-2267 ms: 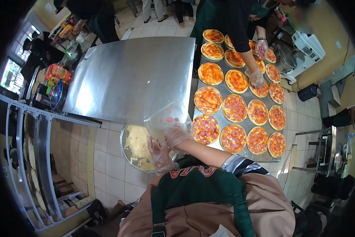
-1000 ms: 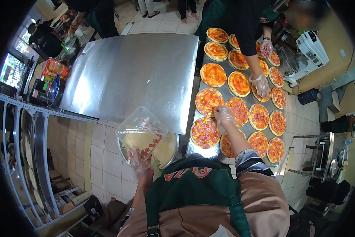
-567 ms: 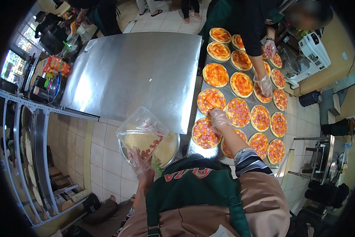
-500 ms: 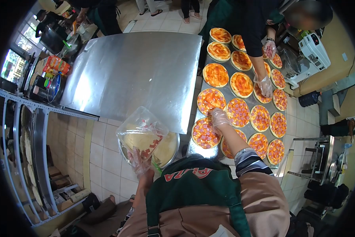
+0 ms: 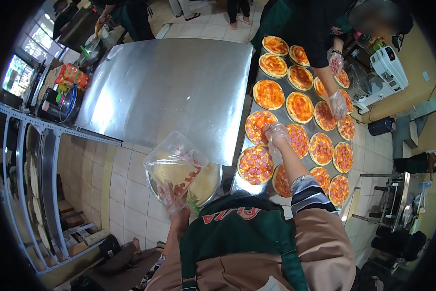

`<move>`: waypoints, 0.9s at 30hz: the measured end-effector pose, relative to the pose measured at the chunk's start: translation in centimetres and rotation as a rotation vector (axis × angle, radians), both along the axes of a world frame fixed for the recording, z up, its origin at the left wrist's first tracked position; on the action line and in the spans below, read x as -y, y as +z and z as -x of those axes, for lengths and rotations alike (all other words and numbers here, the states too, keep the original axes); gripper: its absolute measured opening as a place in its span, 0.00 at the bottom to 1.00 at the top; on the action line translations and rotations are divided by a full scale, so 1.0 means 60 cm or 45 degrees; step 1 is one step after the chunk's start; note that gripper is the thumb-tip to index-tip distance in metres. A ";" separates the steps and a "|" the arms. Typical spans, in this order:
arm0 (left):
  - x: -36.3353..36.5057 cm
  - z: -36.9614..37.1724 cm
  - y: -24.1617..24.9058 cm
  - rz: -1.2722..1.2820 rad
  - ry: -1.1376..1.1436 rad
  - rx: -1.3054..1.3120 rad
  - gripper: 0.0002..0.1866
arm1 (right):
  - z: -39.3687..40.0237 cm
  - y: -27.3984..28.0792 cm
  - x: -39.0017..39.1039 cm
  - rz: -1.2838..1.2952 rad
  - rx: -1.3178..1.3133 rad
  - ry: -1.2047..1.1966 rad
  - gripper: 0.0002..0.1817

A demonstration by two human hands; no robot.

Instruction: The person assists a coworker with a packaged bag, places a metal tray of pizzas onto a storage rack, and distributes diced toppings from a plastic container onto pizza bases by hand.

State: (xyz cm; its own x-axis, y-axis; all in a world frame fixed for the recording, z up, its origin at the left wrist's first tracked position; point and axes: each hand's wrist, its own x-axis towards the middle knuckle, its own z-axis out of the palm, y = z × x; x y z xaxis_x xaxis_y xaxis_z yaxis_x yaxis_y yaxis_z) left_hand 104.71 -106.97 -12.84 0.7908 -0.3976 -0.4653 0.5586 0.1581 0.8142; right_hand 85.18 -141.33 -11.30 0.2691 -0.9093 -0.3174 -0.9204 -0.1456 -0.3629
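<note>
My left hand point(image 5: 171, 200), in a clear plastic glove, grips a clear plastic bag point(image 5: 175, 151) with small reddish diced pieces in it. The bag is over a large round bowl point(image 5: 211, 190) holding something pale. My right hand point(image 5: 278, 136), also gloved, is over a sauced pizza point(image 5: 256, 125) that has some diced meat on it. Its fingers are bunched together, and what they hold is hidden. Just nearer to me lies a pizza point(image 5: 255, 165) covered with diced meat.
Rows of pizzas, some with only sauce point(image 5: 268, 94), fill the metal table on the right. Opposite, a co-worker's gloved hand point(image 5: 338, 104) reaches over them. A bare steel table point(image 5: 164, 92) stands left, a metal rack point(image 5: 58, 179) beyond it, and a white mixer point(image 5: 387, 70) at far right.
My right hand has shifted slightly up over the same pizza, which shows more diced meat. The co-worker's hand has moved right. My left hand stays on the bag; the view has shifted a little.
</note>
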 end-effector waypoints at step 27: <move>0.165 0.110 0.115 0.281 -0.358 0.555 0.36 | -0.140 0.141 -0.199 0.438 0.349 0.685 0.26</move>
State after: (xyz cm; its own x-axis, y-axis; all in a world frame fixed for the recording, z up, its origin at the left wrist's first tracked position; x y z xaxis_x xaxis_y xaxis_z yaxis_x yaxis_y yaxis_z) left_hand 98.10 -116.90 -5.91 0.7409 -0.6716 -0.0012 0.2234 0.2448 0.9435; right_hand 93.58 -129.39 -2.83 0.7399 -0.6638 0.1090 -0.5697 -0.7045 -0.4232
